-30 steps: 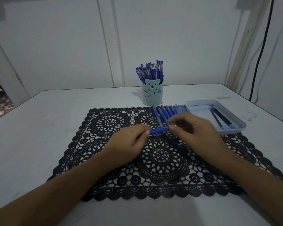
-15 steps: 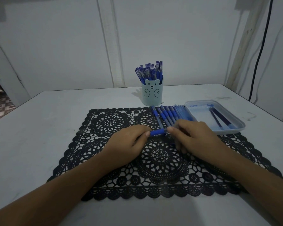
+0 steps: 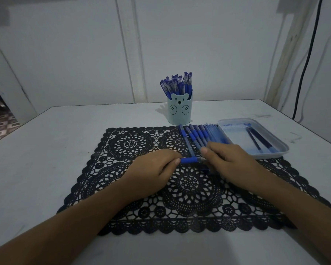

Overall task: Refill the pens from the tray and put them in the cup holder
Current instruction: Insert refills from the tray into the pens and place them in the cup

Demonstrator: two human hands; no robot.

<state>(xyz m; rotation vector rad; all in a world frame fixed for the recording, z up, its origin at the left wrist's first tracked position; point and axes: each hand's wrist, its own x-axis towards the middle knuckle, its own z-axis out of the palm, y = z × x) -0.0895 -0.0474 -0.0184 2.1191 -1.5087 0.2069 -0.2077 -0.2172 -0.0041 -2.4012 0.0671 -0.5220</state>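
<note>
The left hand (image 3: 157, 169) has its fingers curled, with thumb and forefinger pinching the blue end of a pen (image 3: 188, 160) that lies level and crosswise just above the mat (image 3: 122, 150). The right hand (image 3: 233, 161) meets it from the other side, fingers curled over the pen's far end. A small metallic glint shows at the join, but what the right palm covers cannot be told. Opposed grips on the two ends suit screwing or pushing the halves of a pen together along its axis, so the step in hand is judged to be closing or opening one pen around its refill.

Just beyond the fingers a row of pens (image 3: 201, 134) lies side by side on the mat's far edge, close enough to be taken one at a time. To its right, touching or nearly touching the row, the shallow tray (image 3: 271, 155) holds two dark refills (image 3: 260, 137) on the right hand's side.

Behind the row stands the bear-faced cup holder (image 3: 180, 115), upright on the table (image 3: 46, 150) and already packed with capped pens (image 3: 177, 85). The task is judged well advanced.
</note>
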